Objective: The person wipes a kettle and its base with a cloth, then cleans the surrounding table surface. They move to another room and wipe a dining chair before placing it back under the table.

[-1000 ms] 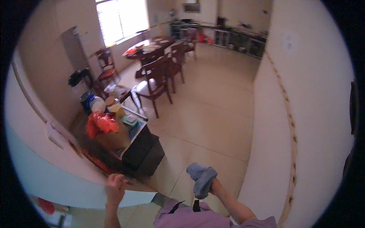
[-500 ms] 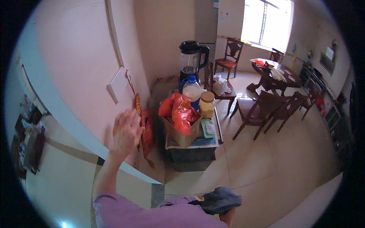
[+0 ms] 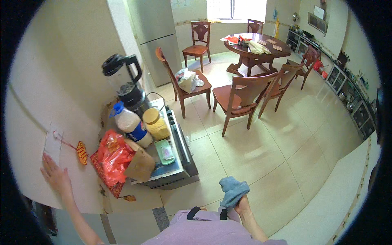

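Observation:
My left hand point(image 3: 57, 176) is open with its fingers stretched out, its fingertips at the lower edge of a white switch plate point(image 3: 52, 143) on the wall. A red cord with an orange-yellow hanging ornament point(image 3: 82, 152) runs from beside the plate. My right hand point(image 3: 243, 205) is closed around a bunched blue-grey cloth point(image 3: 233, 190), held low in front of my body. The cloth covers part of the fingers.
A low cabinet point(image 3: 191, 168) stands by the wall, bearing a blender point(image 3: 130, 87), a blue-capped jug point(image 3: 131, 124), a yellow jar point(image 3: 156, 124), a green box point(image 3: 165, 152) and a red plastic bag point(image 3: 113, 156). Beyond are wooden chairs point(image 3: 245, 98), a round table point(image 3: 281, 50) and a fridge point(image 3: 157, 45).
My left hand has moved left and down to the switch plate. The view has tilted and turned right, and the room looks brighter. The cloth is still in my right hand.

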{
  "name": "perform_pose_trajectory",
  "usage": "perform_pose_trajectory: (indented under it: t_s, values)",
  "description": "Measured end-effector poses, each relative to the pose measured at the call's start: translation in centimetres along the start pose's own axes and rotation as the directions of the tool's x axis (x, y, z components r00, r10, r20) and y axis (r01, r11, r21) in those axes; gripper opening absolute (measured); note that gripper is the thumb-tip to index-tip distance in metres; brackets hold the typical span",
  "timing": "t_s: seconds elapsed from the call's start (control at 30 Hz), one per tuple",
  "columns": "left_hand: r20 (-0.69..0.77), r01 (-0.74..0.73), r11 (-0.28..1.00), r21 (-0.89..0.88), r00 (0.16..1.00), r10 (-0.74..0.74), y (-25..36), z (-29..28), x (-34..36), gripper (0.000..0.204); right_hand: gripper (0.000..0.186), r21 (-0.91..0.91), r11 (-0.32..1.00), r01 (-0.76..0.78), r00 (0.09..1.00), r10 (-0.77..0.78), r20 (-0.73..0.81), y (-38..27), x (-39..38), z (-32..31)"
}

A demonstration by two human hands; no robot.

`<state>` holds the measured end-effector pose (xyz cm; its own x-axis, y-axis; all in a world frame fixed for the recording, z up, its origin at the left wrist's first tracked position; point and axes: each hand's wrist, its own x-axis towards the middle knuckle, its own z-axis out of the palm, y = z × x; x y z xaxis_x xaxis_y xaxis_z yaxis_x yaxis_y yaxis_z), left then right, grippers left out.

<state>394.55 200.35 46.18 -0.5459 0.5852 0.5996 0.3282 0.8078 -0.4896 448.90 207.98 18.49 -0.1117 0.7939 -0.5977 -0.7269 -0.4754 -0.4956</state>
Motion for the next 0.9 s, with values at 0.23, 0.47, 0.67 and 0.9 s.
perform_pose_trajectory:
  t_s: [0.23, 0.47, 0.67, 0.9]
  values:
    - [-0.541, -0.034, 0.936, -0.351, 0.823, -0.173, 7.1, -4.2, -3.2, 0.06, 0.05, -0.088, 0.996, -0.015, 0.961, 0.038, 0.273, -9.7, 6.7, -1.8]
    - [-0.033, 0.089, -0.138, -0.987, 0.715, 0.699, 35.7, -16.5, -15.5, 0.02, 0.045, -0.128, 0.991, 0.026, 0.912, 0.028, 0.409, -19.2, 11.9, -0.9]
    - [0.149, 0.895, 0.089, -0.437, -0.025, 0.988, 56.3, -20.0, -25.3, 0.045, 0.041, -0.138, 0.984, 0.115, 0.915, -0.05, 0.401, -23.9, 16.8, -2.0]
    - [-0.081, 0.825, 0.144, -0.546, -0.224, 0.971, 74.2, -27.0, -27.9, 0.051, 0.043, -0.407, 0.898, 0.169, 0.936, -0.017, 0.351, -31.7, 22.5, -5.5]
